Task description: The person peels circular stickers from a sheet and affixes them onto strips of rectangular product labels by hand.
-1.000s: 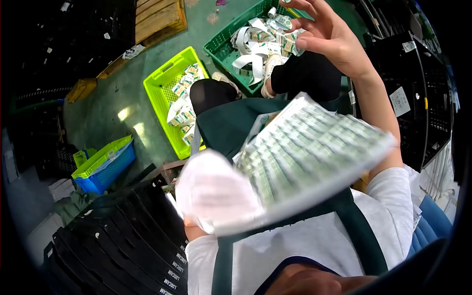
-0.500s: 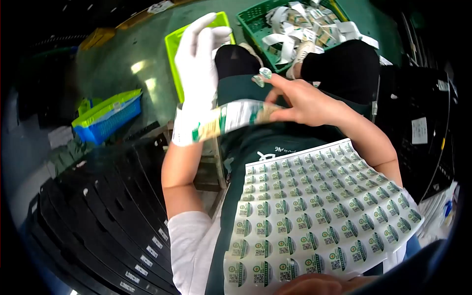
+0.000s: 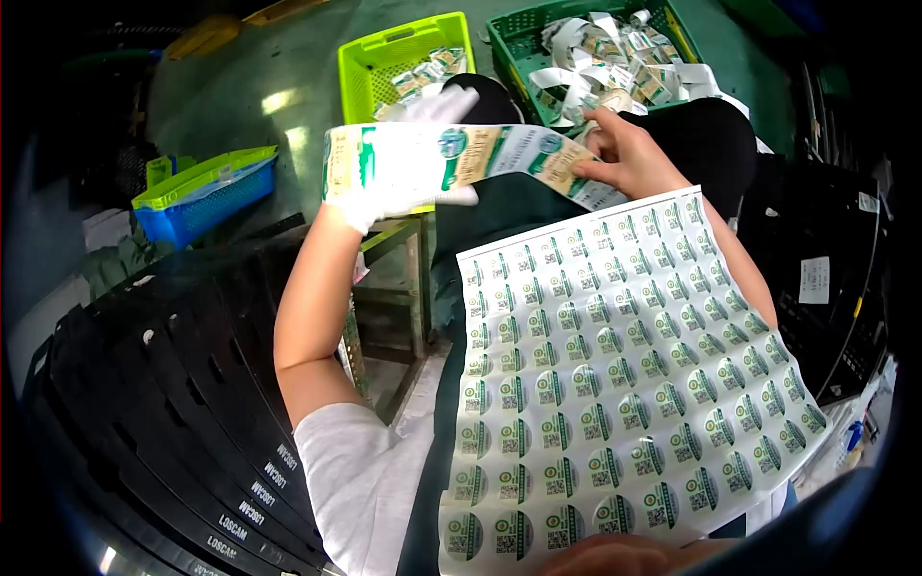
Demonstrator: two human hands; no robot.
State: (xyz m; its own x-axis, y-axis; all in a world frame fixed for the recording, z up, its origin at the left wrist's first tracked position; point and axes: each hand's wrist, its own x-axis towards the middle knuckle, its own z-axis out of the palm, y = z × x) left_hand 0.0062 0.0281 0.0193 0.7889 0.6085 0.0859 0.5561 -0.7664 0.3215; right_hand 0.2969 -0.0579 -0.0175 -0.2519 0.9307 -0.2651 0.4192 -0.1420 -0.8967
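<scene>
A strip of printed labels (image 3: 473,154) stretches between my hands, over my lap. My left hand (image 3: 384,197), in a white glove, is spread under the strip's left part, which wraps over it; its fingers stick out above and below. My bare right hand (image 3: 629,158) pinches the strip's right end between thumb and fingers. Below, a large white sheet with rows of round green stickers (image 3: 615,384) lies over my chest and right forearm. Its surface is slightly wavy.
A lime crate (image 3: 351,72) with labels stands on the floor ahead, beside a dark green crate (image 3: 509,43) full of label strips. A blue crate (image 3: 206,204) is at the left. Black crates (image 3: 173,384) fill the lower left, with a metal frame (image 3: 415,288) beside them.
My gloved hand has lowered and turned under the strip, which is now stretched wider. My right hand has moved right with its end. Both floor crates appear shifted right.
</scene>
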